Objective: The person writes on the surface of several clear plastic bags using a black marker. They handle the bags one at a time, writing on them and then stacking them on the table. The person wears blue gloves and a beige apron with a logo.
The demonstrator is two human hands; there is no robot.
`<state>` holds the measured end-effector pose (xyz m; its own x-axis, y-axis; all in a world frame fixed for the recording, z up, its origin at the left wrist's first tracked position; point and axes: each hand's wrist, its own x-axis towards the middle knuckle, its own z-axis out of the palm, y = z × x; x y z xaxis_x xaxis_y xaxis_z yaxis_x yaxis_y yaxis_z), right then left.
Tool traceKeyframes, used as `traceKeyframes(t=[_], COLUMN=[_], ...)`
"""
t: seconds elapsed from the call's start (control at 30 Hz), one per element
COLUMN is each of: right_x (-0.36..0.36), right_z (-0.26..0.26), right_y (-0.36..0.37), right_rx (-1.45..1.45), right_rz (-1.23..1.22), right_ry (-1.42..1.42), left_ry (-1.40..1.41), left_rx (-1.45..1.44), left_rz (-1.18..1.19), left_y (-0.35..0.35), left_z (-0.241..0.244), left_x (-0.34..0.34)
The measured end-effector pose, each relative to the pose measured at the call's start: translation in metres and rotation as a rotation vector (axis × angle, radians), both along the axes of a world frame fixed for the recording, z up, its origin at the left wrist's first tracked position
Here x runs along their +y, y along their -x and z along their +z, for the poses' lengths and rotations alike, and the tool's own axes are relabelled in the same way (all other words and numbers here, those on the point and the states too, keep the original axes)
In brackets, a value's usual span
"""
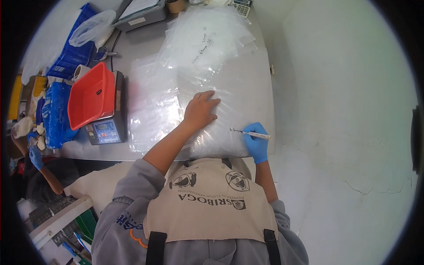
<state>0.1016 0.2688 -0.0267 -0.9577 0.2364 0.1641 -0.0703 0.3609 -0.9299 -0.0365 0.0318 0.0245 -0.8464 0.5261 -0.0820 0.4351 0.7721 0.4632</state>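
My right hand (257,142), in a blue glove, grips a white marker pen (260,135) with its tip on a clear plastic bag (218,142). Black handwriting runs up to the pen's tip. Bare and with fingers apart, my left hand (201,111) presses flat on the upper part of the same bag. Farther back lies a spread pile of clear bags (212,36), some bearing handwriting. To the left of my left hand rests another stack of clear plastic bags (154,109), shiny with reflections.
A red plastic tub (91,96) with a small dark object inside sits on a digital scale (106,131). Beyond are a blue bin (74,49), a metal scoop (104,53) and a grey box (140,18). A wall (331,99) borders the right side. Another person's gloved hand (35,157) shows far left.
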Motion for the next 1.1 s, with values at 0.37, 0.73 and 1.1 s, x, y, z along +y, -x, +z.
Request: traceKeyframes(t=[0.37,0.73,1.1], right_x=[0.012,0.015,0.023], right_z=[-0.004,-0.002,-0.015], right_y=[-0.007,-0.01,-0.012], right_rx=[-0.004,-0.042,-0.025], right_rz=[-0.104,-0.103,-0.144], right_ry=[0.066,0.034,0.039], left_ry=[-0.019,-0.019,-0.017], left_rx=[-0.001,0.002,-0.022], left_rz=[-0.001,-0.003,0.005], left_y=[0.0,0.001,0.001], left_z=[0.0,-0.003,-0.001], left_x=[-0.002,-0.003,0.001])
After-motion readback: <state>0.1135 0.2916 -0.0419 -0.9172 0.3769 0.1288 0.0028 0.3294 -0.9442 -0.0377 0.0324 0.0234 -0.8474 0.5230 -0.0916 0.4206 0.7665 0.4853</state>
